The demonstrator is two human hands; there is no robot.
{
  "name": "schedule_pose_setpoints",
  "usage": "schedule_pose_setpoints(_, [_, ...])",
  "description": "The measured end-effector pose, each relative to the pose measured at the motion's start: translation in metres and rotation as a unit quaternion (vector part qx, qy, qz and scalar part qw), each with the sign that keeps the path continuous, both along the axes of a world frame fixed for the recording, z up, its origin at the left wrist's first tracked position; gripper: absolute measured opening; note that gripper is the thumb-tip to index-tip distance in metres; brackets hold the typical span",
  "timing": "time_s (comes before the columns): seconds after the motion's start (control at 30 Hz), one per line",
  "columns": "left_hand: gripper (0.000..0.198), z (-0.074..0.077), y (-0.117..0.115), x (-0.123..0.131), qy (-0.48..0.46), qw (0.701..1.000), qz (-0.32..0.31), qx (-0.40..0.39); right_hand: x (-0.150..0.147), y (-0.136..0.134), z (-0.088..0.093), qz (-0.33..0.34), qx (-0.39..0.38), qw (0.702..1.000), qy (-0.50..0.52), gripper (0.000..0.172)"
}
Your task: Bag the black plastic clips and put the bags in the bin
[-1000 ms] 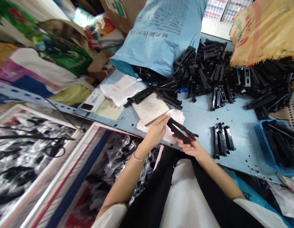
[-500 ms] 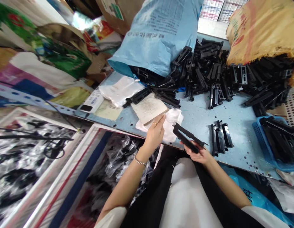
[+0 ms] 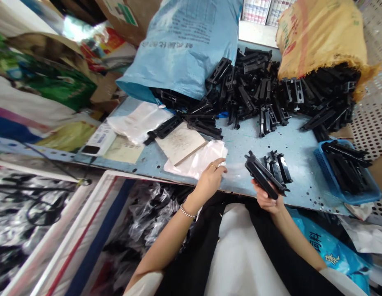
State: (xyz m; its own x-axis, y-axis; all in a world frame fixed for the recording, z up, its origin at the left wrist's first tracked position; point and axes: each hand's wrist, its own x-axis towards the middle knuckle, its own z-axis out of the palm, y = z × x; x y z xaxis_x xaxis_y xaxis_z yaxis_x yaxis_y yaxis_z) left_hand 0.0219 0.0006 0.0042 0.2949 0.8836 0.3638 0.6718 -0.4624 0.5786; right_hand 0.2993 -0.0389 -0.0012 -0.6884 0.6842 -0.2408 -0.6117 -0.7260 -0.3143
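My left hand is at the right end of a stack of thin clear plastic bags, with its thumb and fingers pinched on a bag. A see-through sheet stretches just right of the fingertips. My right hand is closed around long black plastic parts, held tilted above the table's front edge. They look like two pieces lying side by side. Just behind them, several similar black parts stand in a row on the blue table. A pale board rests on the bag stack.
A blue sack and a yellow sack spill a heap of black parts across the back. At right stands a blue basket of parts. Below the table, at left, a bin holds bagged pieces.
My left hand has moved right along the bags, and its fingers have curled onto a bag. The black parts in my right hand have shifted right and lie closer together. The view has turned slightly right.
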Motion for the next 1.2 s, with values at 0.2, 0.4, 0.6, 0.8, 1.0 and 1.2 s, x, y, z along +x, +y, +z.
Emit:
schedule_pose_setpoints(0.2, [0.055, -0.014, 0.014, 0.026, -0.001, 0.999, -0.009, -0.041, 0.014, -0.004, 0.005, -0.083, 0.006, 0.996, 0.04, 0.026])
schedule_pose_setpoints(0.4, [0.069, -0.001, 0.023, 0.06, -0.038, 0.999, -0.032, -0.01, 0.004, -0.02, 0.025, 0.017, -0.076, 0.996, -0.045, 0.033])
schedule_pose_setpoints(0.6, [0.081, 0.001, -0.012, 0.088, -0.015, 0.98, -0.183, 0.072, -0.006, 0.001, 0.022, -0.153, 0.015, 0.95, -0.271, 0.02])
schedule_pose_setpoints(0.8, [0.083, 0.005, -0.024, 0.086, -0.042, 0.968, -0.249, -0.007, -0.03, 0.015, 0.015, -0.225, 0.171, 0.785, -0.55, 0.015])
schedule_pose_setpoints(1.0, [0.04, 0.037, -0.033, 0.033, -0.063, 0.989, -0.129, -0.013, -0.039, 0.002, 0.045, -0.034, 0.336, 0.79, -0.512, 0.064])
schedule_pose_setpoints(1.2, [0.02, 0.055, -0.09, -0.133, 0.093, 0.964, 0.183, -0.169, 0.021, 0.008, 0.059, 0.023, 0.372, 0.581, -0.723, 0.037])
